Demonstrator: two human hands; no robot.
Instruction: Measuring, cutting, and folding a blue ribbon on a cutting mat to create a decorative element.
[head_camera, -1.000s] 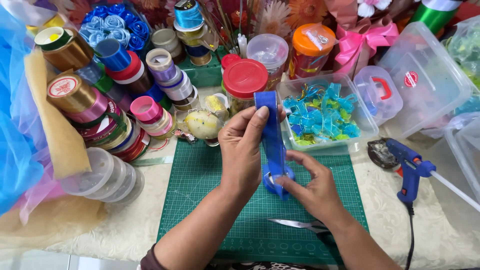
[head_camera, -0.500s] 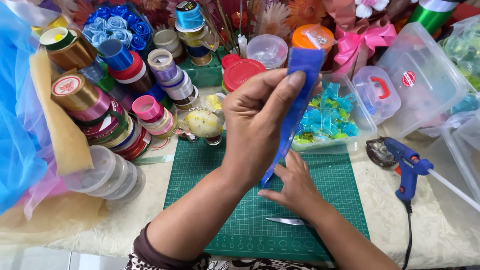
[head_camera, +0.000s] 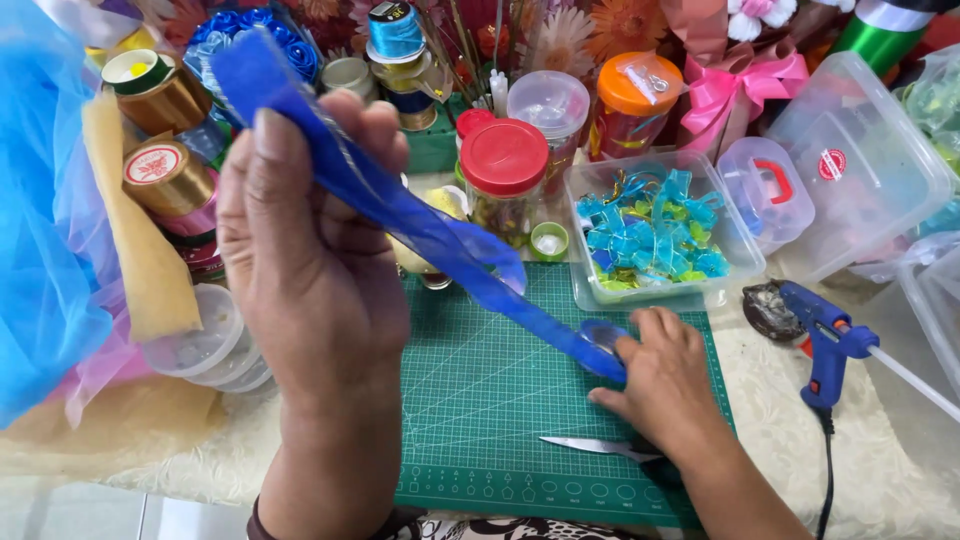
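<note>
A long strip of sheer blue ribbon (head_camera: 420, 225) stretches from upper left down to the green cutting mat (head_camera: 480, 400). My left hand (head_camera: 310, 260) is raised close to the camera and pinches the ribbon's upper end between thumb and fingers. My right hand (head_camera: 660, 385) rests on the mat and pins the ribbon's lower end, where a small loop or spool (head_camera: 598, 335) shows. Scissors (head_camera: 600, 447) lie on the mat just under my right wrist.
A blue glue gun (head_camera: 825, 345) lies right of the mat. Behind the mat stand a red-lidded jar (head_camera: 503, 180), an open clear box of turquoise bows (head_camera: 650, 235), empty clear containers (head_camera: 860, 160), several ribbon spools (head_camera: 165, 175) and blue tulle (head_camera: 45, 230) at left.
My left hand has swung the ribbon's upper end from upright over the mat to the upper left, nearer the camera. My right hand stayed low on the mat holding the other end.
</note>
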